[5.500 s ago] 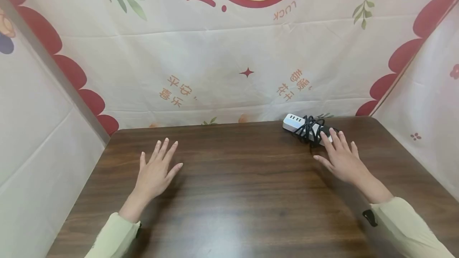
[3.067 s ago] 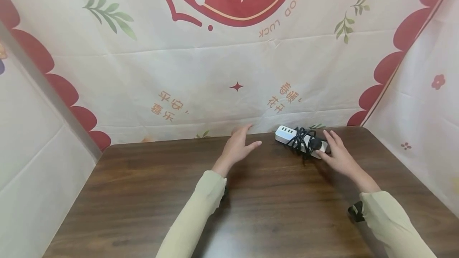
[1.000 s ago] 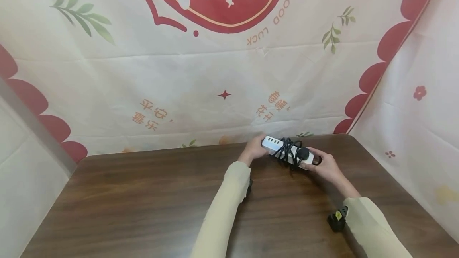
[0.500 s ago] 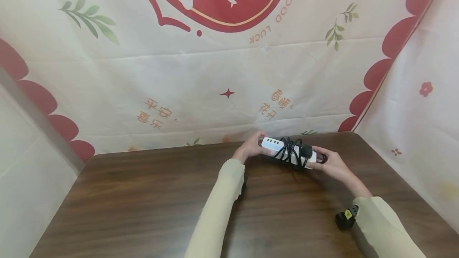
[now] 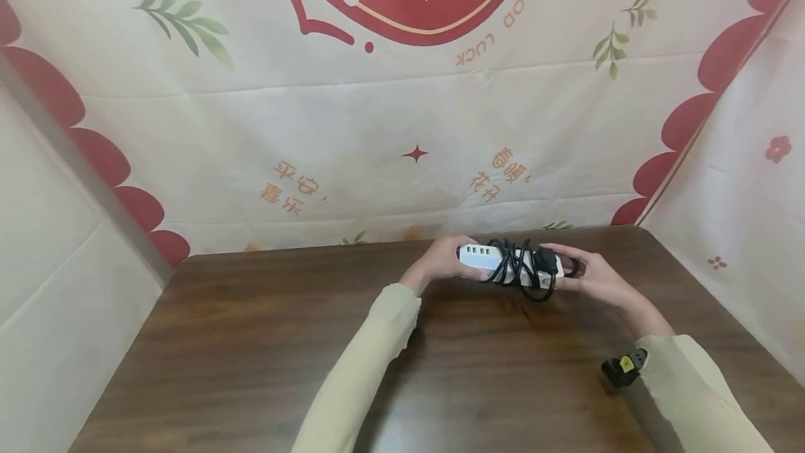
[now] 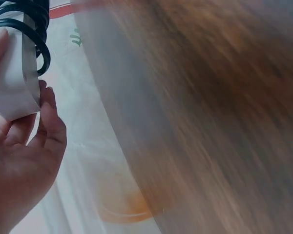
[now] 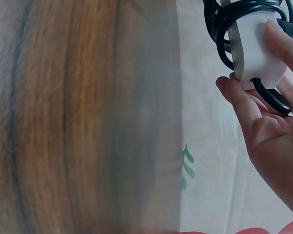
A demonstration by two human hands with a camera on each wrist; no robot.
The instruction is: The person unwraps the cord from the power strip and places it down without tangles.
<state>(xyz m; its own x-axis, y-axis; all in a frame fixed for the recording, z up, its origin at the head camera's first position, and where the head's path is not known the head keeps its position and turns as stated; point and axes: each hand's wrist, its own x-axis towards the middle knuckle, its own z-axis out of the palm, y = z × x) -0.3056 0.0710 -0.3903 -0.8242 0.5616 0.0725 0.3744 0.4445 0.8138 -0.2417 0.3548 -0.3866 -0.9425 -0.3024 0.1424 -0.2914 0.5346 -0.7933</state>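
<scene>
In the head view, the left hand (image 5: pixel 443 259) and right hand (image 5: pixel 597 277) grip opposite ends of a white power strip (image 5: pixel 491 261) over the wooden table (image 5: pixel 283 341), USB ports (image 5: pixel 479 251) showing. The right wrist view adds the black cord (image 7: pixel 271 97) entering one end.

From high up, the head camera looks forward and down at the left hand (image 5: pixel 442 258), right hand (image 5: pixel 600 278) and table (image 5: pixel 251 341). Each wrist camera looks close up at one hand, maybe turned sideways; the blur makes it hard to tell. All three share the white strip (image 5: pixel 476 258).
</scene>
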